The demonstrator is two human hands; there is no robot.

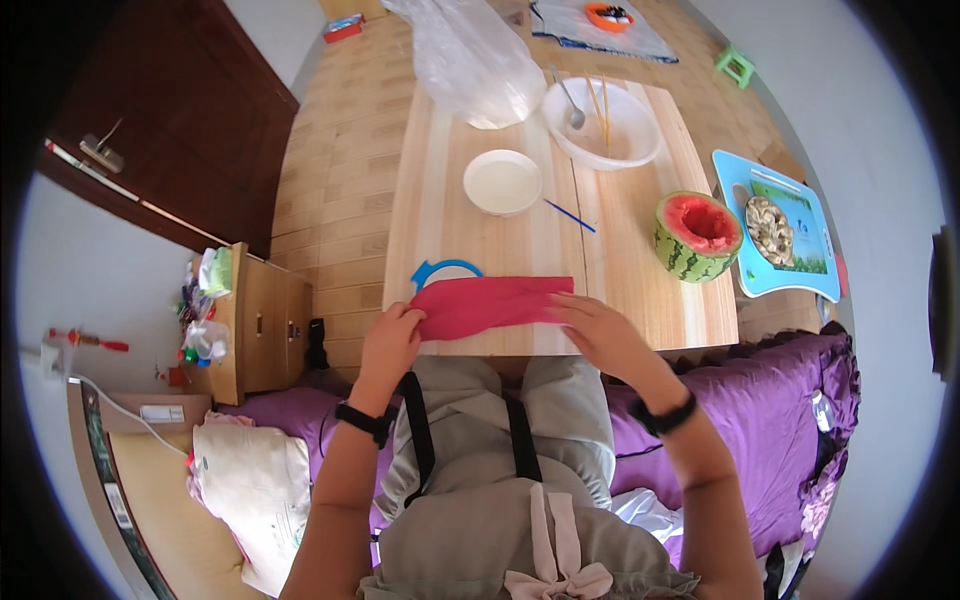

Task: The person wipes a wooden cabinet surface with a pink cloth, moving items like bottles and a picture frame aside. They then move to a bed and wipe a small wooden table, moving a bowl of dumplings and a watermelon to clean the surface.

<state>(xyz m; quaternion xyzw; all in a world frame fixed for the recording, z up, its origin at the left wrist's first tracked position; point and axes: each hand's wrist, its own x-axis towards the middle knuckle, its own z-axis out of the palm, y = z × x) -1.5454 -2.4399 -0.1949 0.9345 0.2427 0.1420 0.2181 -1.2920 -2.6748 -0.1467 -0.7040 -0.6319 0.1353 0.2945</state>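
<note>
And here's the wooden table [450, 220], white bowl [632, 130] at one o'clock; red sheet [490, 308] at six, left hand [392, 340] pinching its nine-o'clock end, right hand [605, 337] across three o'clock, fingers stretched, can't tell if they're gripping!

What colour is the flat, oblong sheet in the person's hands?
The flat, oblong sheet is deep pinkish red, with no pattern visible; the head view shows it.

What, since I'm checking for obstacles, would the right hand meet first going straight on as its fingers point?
The red sheet: the right hand overlaps its right end and seems to touch it, though depth is unclear.
</note>
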